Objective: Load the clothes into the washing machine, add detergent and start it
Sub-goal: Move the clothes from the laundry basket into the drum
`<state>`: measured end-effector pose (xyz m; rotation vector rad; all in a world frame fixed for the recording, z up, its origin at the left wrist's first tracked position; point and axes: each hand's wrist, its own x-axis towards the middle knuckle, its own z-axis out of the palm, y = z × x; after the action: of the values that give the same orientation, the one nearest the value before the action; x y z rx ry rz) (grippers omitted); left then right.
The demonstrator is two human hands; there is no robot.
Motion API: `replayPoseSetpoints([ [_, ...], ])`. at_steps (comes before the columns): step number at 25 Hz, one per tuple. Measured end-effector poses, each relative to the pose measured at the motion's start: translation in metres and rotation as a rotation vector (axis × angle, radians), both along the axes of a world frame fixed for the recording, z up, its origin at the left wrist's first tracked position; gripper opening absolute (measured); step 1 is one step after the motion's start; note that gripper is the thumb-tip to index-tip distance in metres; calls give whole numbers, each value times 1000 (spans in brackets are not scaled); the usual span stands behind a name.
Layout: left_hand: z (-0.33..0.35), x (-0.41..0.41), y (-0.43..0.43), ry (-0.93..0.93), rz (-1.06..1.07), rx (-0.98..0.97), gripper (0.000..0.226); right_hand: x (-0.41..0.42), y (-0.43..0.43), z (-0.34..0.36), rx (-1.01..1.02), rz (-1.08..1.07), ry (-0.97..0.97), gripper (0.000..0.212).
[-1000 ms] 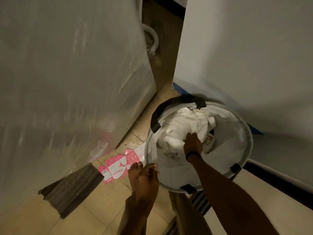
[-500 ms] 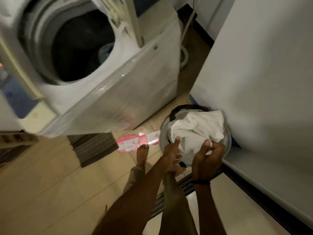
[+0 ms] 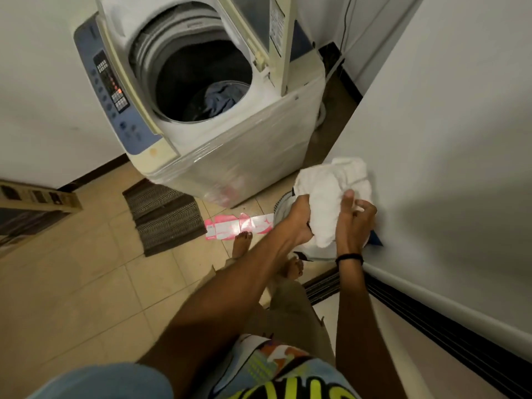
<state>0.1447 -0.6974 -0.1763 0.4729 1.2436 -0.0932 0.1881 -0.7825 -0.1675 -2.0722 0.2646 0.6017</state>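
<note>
Fingers (image 3: pixel 302 203) of my left hand (image 3: pixel 299 218) are curled tight into the near-left edge of a bundle of white clothes (image 3: pixel 331 185), gripping a fold of it. On the bundle's right side my right hand (image 3: pixel 355 223) holds it too: the thumb lies up against the cloth and the other fingers bend round its far-right side. A black band (image 3: pixel 349 257) sits on that wrist. The white clothes are lifted above the laundry basket (image 3: pixel 279 203), of which only a strip of pale rim shows at the left beneath my left hand; the basket stands on the floor against the white wall (image 3: pixel 446 139) on the right.

Farther off and to the left stands the washing machine (image 3: pixel 230 159), a top-loader with its lid (image 3: pixel 259 27) raised. Its drum is dark, with a blue garment (image 3: pixel 223 96) lying at the bottom. The blue control panel (image 3: pixel 112 90) runs along the machine's left edge, with a small red light showing on it.

On the tiled floor between machine and basket lies a flattened pink carton (image 3: pixel 239 226), just beside my bare left foot (image 3: pixel 241 244). A dark ribbed mat (image 3: pixel 167 214) lies left of the carton, at the machine's near corner.
</note>
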Motion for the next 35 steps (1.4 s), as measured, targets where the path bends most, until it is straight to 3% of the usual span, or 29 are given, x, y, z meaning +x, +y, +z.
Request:
replayPoseSetpoints([
  [2, 27, -14, 11, -119, 84, -12, 38, 3, 14, -1, 30, 22, 214, 90],
  [3, 40, -23, 20, -211, 114, -27, 39, 4, 23, 0, 183, -3, 363, 86],
  [6, 87, -50, 63, -322, 145, 58, 39, -14, 59, 48, 645, 4, 633, 45],
  [9, 126, -79, 121, -206, -16, 418, 29, -40, 112, 74, 631, 112, 557, 35],
  [13, 155, -122, 218, 94, -34, 992, 13, -63, 212, 111, 600, 159, 307, 55],
  [15, 165, -143, 275, 124, -47, 1104, 34, -67, 262, 129, 663, 163, 254, 50],
  [18, 171, -154, 350, -81, -135, 1001, 64, -58, 335, 137, 753, 95, 245, 40],
  [22, 171, -137, 406, -216, -249, 957, 58, -47, 408, 126, 659, 127, 239, 69],
  [24, 159, -124, 424, -193, -208, 952, 50, -36, 428, 106, 645, 153, 284, 73],
  [26, 141, -115, 441, -103, -174, 978, 56, -27, 440, 85, 637, 161, 400, 76],
  [29, 111, -111, 451, 155, -306, 983, 82, -18, 435, 59, 264, 241, 310, 72],
  [31, 95, -107, 439, 231, -411, 941, 72, -14, 417, 55, 43, 321, 187, 58],
  [35, 63, -93, 368, 89, -688, 921, 31, -22, 344, 38, 92, 193, 346, 27],
])
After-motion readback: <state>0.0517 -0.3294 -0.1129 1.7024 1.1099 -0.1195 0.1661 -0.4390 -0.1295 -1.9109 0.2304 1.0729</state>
